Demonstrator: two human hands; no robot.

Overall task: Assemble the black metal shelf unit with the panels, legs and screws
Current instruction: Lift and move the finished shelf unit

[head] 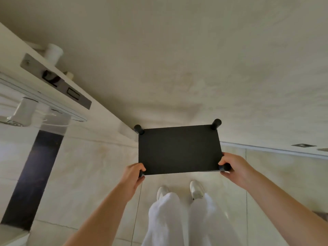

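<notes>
A black metal shelf unit (179,150) fills the middle of the head view, seen from above as a flat black rectangular panel. Black round legs show at its corners: one at the far left (138,129) and one at the far right (215,124). My left hand (134,174) grips the near left corner, fingers curled round the leg there. My right hand (232,167) grips the near right corner, curled round the near right leg (225,168). The unit stands close to a beige wall. What lies under the panel is hidden.
A pale tiled floor (88,174) spreads below, with my white shoes (196,189) and white trousers just behind the unit. A shower fixture with a metal panel (55,80) and a white shower head (19,114) stands at the left. A floor drain (303,145) sits at the right.
</notes>
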